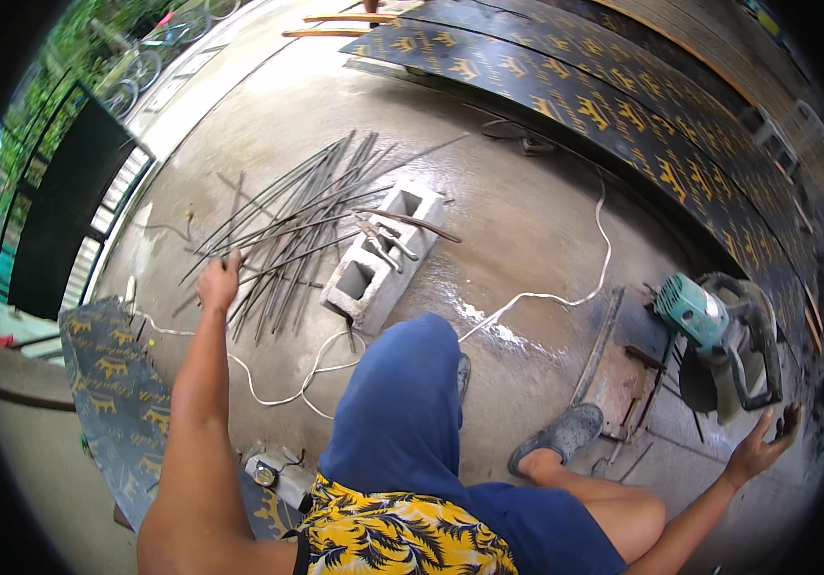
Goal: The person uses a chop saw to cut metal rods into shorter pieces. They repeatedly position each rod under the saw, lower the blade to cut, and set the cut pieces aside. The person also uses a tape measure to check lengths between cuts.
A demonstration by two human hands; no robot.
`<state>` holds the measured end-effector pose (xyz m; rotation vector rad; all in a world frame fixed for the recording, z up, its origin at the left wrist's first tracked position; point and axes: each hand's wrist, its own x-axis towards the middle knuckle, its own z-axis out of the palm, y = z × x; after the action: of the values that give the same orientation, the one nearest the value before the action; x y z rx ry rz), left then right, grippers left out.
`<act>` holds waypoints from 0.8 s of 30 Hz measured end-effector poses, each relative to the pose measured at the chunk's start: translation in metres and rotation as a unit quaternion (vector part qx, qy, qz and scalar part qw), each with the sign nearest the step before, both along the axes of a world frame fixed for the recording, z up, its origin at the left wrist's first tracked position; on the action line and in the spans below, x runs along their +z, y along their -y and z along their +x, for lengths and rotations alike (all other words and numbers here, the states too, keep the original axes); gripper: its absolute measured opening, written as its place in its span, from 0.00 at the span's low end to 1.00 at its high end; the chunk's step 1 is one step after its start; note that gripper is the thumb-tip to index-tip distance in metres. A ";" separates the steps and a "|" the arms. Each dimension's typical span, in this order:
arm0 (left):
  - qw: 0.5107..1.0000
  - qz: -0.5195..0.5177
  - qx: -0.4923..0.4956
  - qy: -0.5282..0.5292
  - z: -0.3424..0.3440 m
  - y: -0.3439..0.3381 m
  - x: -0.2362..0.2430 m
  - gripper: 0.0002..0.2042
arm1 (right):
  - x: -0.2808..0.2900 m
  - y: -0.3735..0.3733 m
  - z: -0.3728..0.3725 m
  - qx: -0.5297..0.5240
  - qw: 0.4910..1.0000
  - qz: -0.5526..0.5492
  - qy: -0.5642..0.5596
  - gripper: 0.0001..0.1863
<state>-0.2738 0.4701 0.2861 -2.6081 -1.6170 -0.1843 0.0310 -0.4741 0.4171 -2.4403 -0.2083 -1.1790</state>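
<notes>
In the head view, the left hand (218,280) is at the near left side of a loose pile of thin metal rods (318,225) on the wet concrete floor (517,211). Its fingers curl in against the rod ends, though I cannot tell whether they grasp any. The right hand (765,446) is free of any load, fingers spread, just beside the black handle of a teal cut-off saw (692,309), well apart from the rods. The saw stands at the right, by a rusty base plate (613,383).

Just right of the pile lies 1 hollow concrete block (388,295), with pliers (378,240) and a rusty bar on top. A white cord (575,303) winds over the floor between block and saw. Dark panels (565,91) with gold crown prints stretch across the upper right, and 1 more patterned panel (110,393) is at the lower left. A black gate (67,220) stands at the left, with bicycles (140,72) beyond it
</notes>
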 end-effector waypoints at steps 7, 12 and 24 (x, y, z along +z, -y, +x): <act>0.925 -0.089 -0.358 0.093 0.133 -0.066 -0.072 0.28 | -0.040 0.016 -0.081 -0.109 0.989 0.057 -0.085 0.27; 0.838 -0.414 -0.279 0.220 0.144 0.048 -0.072 0.33 | -0.166 0.026 -0.201 -0.233 0.889 0.199 -0.340 0.20; 0.776 -0.486 -0.335 0.222 0.196 0.238 0.067 0.21 | -0.390 0.052 -0.317 -0.469 0.607 0.210 -0.607 0.25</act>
<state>-0.0777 0.2317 0.3531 -4.1646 -0.7990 0.0482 -0.2859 -0.5259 0.0272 -2.2319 1.6664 0.4604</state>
